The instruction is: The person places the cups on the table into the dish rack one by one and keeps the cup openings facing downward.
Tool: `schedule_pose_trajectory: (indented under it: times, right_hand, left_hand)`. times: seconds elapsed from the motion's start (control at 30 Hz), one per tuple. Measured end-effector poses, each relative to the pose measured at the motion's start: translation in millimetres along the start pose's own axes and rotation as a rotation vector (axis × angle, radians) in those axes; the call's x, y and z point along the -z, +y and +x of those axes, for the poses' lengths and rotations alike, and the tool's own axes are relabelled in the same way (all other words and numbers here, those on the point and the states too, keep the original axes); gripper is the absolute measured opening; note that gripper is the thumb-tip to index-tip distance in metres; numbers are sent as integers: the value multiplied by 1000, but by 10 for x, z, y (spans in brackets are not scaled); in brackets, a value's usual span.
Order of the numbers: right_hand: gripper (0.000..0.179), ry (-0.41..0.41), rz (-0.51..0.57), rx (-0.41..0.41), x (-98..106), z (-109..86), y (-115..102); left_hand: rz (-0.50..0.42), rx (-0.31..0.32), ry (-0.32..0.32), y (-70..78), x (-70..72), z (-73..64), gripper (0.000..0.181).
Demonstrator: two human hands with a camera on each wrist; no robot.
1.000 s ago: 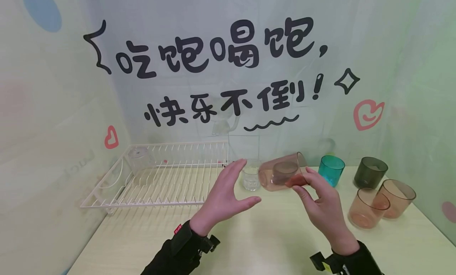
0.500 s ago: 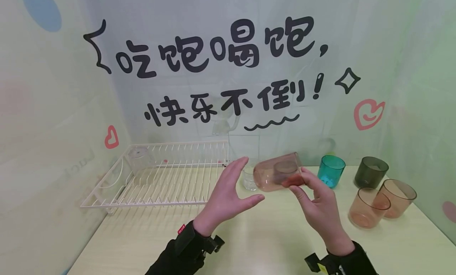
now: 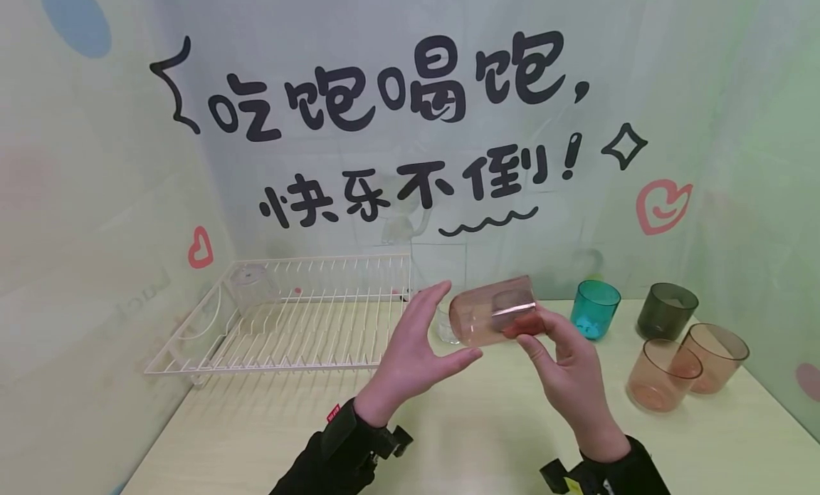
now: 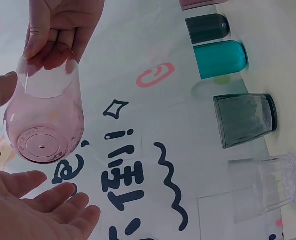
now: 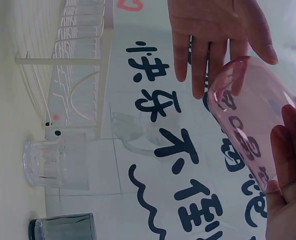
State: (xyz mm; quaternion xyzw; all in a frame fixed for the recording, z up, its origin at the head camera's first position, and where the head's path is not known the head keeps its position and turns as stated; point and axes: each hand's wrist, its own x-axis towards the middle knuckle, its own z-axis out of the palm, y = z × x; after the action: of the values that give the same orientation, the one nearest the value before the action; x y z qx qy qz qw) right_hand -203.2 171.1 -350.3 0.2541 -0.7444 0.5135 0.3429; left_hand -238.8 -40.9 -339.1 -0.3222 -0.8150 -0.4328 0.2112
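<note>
A transparent pink drinking glass [image 3: 470,317] is held in the air above the table, tilted nearly onto its side with its base to the left. My right hand [image 3: 570,374] grips it at the rim end; in the left wrist view its reddened fingers show through the glass wall. My left hand [image 3: 413,352] is spread just left of the base, thumb apart from the fingers. In the right wrist view, the left hand's straight fingers [image 5: 200,67] lie close to the glass's rounded base; whether they touch it I cannot tell.
A white wire dish rack [image 3: 307,331] with an upturned clear glass [image 3: 250,285] stands at left. Behind the hands are a clear glass [image 4: 268,185] and a grey-green glass [image 4: 245,120]. A teal glass [image 3: 596,310], a dark glass [image 3: 666,311] and two amber glasses [image 3: 660,388] stand at right.
My right hand has carried the pink glass a little to the left. My left hand has shifted slightly right, so the gap between it and the glass's base is smaller.
</note>
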Motion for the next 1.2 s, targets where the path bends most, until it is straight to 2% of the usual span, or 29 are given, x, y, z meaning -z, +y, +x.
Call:
schedule_pose_trajectory:
  times: [0.3, 0.6, 0.87, 1.2]
  right_hand:
    - [28, 7, 72, -43, -30, -12, -35]
    - [24, 6, 135, -124, -45, -30, -30]
    - [24, 3, 161, -95, -82, -42, -1]
    - [23, 10, 160, -197, -92, -72, 13]
  left_hand:
    - [-36, 30, 17, 40, -30, 12, 83]
    - [-148, 10, 14, 58, -61, 21, 81]
    - [-203, 2, 16, 60, -75, 15, 79]
    - [-337, -1, 9, 39, -115, 6, 74]
